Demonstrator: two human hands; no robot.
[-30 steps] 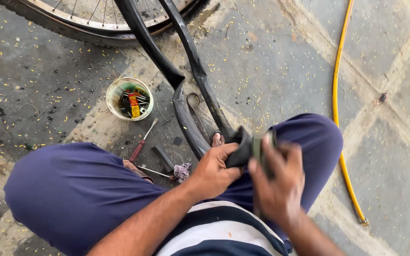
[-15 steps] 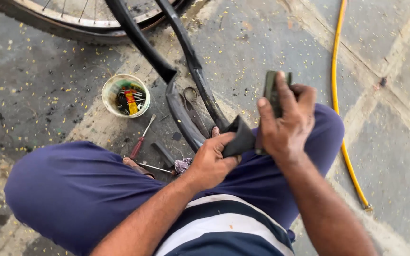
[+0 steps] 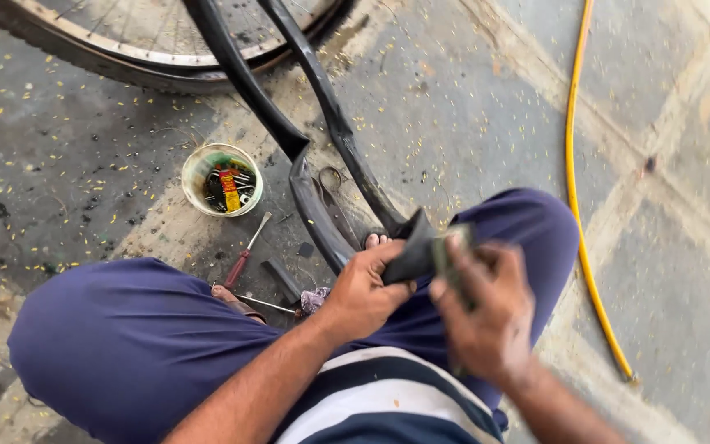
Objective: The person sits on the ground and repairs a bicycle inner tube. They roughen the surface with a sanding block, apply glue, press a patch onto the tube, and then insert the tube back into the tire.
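The left hand is closed around a folded bend of black rubber tube, pinching it over the lap. The right hand, blurred, grips a small flat greyish pad pressed against the tube's fold. The tube is matte, flattened and limp, running from the fold up across the rough grey stone floor to the spoked wheel. Blue trousers hide the ground below. Beside the tube lie scissors, a red-handled screwdriver and a round plastic tub of small parts. A yellow hose curves well apart on the right.
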